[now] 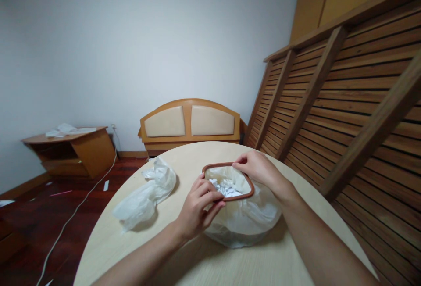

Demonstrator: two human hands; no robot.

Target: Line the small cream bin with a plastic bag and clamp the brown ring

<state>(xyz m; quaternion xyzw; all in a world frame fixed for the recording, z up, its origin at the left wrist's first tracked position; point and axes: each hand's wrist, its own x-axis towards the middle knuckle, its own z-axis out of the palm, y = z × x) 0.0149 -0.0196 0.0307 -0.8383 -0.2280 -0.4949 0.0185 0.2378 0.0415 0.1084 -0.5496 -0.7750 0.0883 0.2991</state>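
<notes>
A small waste bin with a brown rounded-square rim [253, 188] stands on the round table in front of me. A translucent white plastic bag [253, 216] lines it and hangs in loose folds around its outside. Crumpled white paper [226, 188] lies inside. My left hand [202, 202] is closed on the rim's near left corner, fingers over the top and thumb below. Pinching the rim at its far right side is my right hand [258, 168]. A second crumpled plastic bag [149, 198] lies on the table to the left, apart from both hands.
The pale round table [177, 251] fills the lower middle. Behind it is a wooden headboard [188, 121]. Slatted wooden bed panels [329, 97] lean on the right. At left stands a low cabinet [92, 154] with papers on top, and a white cable [74, 213] crosses the floor.
</notes>
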